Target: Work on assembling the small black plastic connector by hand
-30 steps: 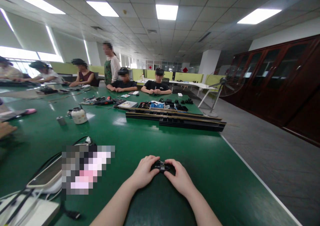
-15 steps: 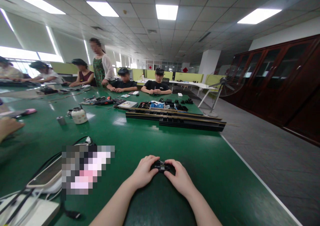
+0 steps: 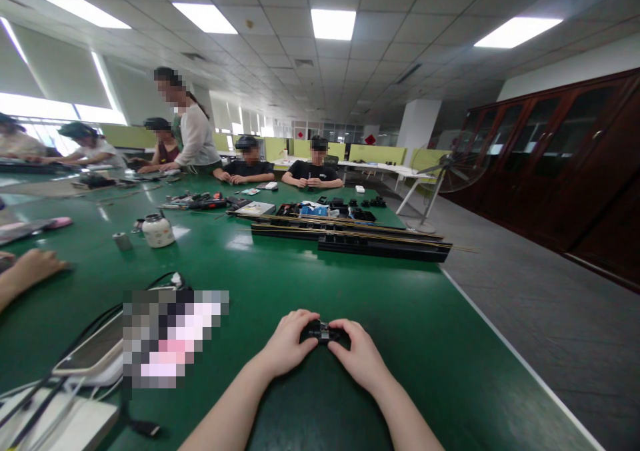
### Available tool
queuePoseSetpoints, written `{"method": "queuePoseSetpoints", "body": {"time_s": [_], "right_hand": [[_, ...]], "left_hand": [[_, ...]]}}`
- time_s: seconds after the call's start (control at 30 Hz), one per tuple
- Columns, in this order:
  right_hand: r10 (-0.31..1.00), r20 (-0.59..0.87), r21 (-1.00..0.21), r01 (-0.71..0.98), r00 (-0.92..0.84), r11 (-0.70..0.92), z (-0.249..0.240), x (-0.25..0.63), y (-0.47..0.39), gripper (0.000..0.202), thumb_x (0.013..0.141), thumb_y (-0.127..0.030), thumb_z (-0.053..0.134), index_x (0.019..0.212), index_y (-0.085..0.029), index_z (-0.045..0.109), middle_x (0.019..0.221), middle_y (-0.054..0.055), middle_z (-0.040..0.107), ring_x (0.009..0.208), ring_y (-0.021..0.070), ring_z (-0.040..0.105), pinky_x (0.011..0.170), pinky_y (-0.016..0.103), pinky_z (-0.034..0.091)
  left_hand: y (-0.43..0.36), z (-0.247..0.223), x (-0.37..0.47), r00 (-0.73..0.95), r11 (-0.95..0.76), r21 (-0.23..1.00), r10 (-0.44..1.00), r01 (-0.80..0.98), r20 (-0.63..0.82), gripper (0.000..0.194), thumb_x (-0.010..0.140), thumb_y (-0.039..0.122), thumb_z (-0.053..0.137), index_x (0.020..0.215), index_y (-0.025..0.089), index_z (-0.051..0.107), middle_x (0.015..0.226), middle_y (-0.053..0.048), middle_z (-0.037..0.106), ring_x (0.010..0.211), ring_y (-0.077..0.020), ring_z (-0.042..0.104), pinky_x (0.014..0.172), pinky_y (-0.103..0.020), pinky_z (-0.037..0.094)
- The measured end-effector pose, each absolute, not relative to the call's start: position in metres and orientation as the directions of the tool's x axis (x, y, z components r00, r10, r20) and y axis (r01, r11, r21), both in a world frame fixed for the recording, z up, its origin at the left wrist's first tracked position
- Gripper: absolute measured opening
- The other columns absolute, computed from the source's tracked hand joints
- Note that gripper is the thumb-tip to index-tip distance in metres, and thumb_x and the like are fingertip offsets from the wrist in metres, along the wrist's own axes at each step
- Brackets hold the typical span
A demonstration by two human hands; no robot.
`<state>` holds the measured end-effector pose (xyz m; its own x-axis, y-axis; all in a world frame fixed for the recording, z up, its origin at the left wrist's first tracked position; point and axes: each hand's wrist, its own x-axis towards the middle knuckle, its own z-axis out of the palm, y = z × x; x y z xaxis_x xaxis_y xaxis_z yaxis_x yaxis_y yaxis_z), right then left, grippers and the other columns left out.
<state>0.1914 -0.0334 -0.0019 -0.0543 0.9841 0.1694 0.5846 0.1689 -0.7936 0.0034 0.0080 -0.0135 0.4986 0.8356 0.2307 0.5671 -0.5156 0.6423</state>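
Observation:
A small black part (image 3: 325, 333) with some metallic bits on top sits low over the green table (image 3: 280, 284), between my two hands; its exact kind is too small to make out. My left hand (image 3: 291, 341) curls around its left end, thumb in front and fingers behind. From the other side, my right hand (image 3: 357, 350) grips the right end between thumb and forefinger. Parts of the piece are hidden beneath my fingers.
Left of my arms lie a phone (image 3: 95, 344), cables and a blurred-out bright patch. Further off stand a white jar (image 3: 159, 230) and a grey cylinder (image 3: 121, 241). Long black rails (image 3: 385, 248) with thin rods lie ahead. A co-worker's hand (image 3: 37, 268) is at the far left.
My hands and the black part have barely moved. The co-worker's hand at the left has come further into view. The standing person in the background has shifted left and leans over.

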Motion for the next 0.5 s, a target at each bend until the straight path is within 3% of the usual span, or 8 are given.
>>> {"method": "queuePoseSetpoints", "body": {"time_s": [0.17,0.5], "right_hand": [[0.984,0.168,-0.79,0.589,-0.058,0.17,-0.001,0.1914,-0.0334,0.028,0.069,-0.019,0.058,0.096,-0.023,0.064,0.101,0.005,0.066,0.099,0.0221,0.058,0.091,0.036,0.042],[0.985,0.162,-0.787,0.594,-0.06,0.166,0.0013,0.1906,-0.0352,0.027,0.07,-0.02,0.058,0.096,-0.022,0.064,0.1,0.005,0.065,0.099,0.0219,0.058,0.091,0.035,0.042]], "left_hand": [[0.0099,-0.0178,0.0035,0.482,-0.507,0.636,0.845,0.581,0.233,0.051,0.074,0.018,0.061,0.123,0.024,0.05,0.116,-0.006,0.057,0.11,-0.0246,0.049,0.097,-0.039,0.036],[0.0086,-0.0147,0.0044,0.487,-0.52,0.617,0.839,0.59,0.242,0.038,0.075,0.017,0.061,0.112,0.022,0.056,0.111,-0.006,0.059,0.104,-0.0237,0.052,0.093,-0.037,0.039]]}}
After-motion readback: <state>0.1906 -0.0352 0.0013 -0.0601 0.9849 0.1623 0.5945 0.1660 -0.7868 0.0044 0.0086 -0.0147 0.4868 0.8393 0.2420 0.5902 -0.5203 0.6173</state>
